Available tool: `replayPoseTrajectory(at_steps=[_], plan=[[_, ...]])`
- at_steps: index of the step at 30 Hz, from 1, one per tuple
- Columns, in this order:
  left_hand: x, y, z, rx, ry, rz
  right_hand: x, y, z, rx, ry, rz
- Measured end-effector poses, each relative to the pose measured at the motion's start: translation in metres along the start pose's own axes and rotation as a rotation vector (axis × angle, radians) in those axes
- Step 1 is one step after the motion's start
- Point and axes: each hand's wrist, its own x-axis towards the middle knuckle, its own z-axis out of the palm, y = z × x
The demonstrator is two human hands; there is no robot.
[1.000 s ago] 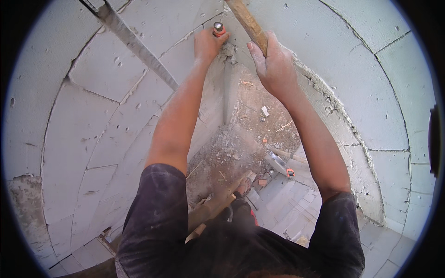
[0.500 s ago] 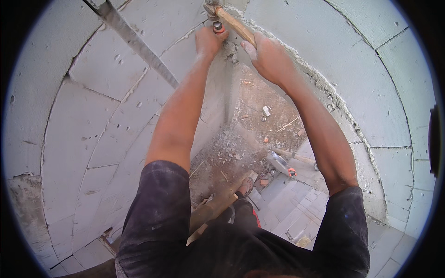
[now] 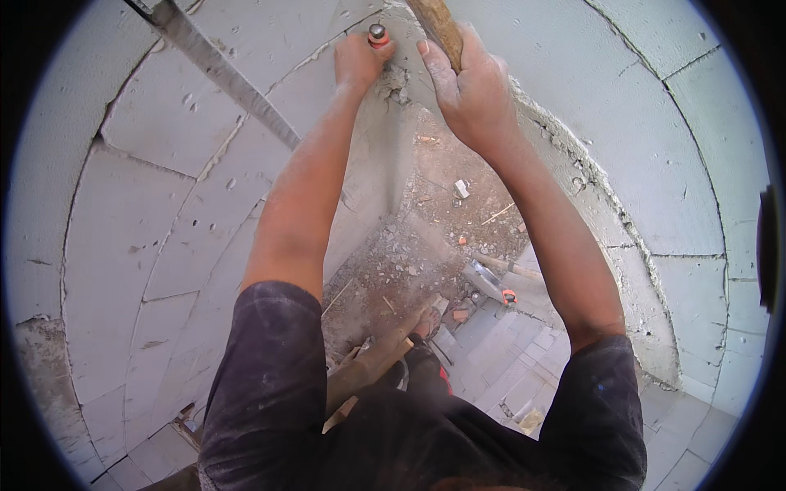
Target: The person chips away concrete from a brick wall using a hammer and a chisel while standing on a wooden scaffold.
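Observation:
My left hand (image 3: 358,64) is closed round the red-and-black grip of a chisel (image 3: 377,34), whose round metal striking end faces me. It presses close to the corner where pale block walls meet, beside rough, broken mortar (image 3: 396,84). To its right, my right hand (image 3: 481,96) grips the wooden handle of a hammer (image 3: 438,29). The handle slants up out of the picture, so the hammer's head is not visible. The chisel's blade is hidden behind my left hand.
A long metal strip (image 3: 225,72) slants across the left wall. Below lie rubble (image 3: 401,254), a metal tool with an orange end (image 3: 491,284) and a wooden handle (image 3: 509,266). A wooden beam (image 3: 368,372) stands near my foot. The right wall (image 3: 634,164) has a jagged edge.
The hammer has swung up away from the chisel, its head leaving the picture. My left hand and the chisel appear slightly higher and further left, as does the whole scene.

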Motion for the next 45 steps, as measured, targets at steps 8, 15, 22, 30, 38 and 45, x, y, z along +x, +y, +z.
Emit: replayPoseTrajectory(at_steps=[8,15,22,30,38,45], plan=[[0.004,-0.014,0.002,0.029,0.068,0.078,0.019,-0.001,-0.008,-0.196,-0.113,0.011],[0.001,-0.003,0.007,0.036,0.003,0.065,0.008,0.038,0.008,-0.274,-0.143,0.025],[-0.003,-0.004,0.004,0.017,-0.003,0.058,-0.006,0.020,0.011,0.117,0.140,-0.050],[0.001,-0.011,0.001,0.016,0.017,0.051,0.005,-0.013,-0.012,0.067,0.031,0.005],[0.003,-0.012,0.005,0.061,0.014,0.073,0.009,0.017,-0.010,-0.223,-0.234,0.109],[0.005,-0.007,0.014,-0.027,0.003,0.079,0.002,0.051,0.025,0.005,-0.018,0.091]])
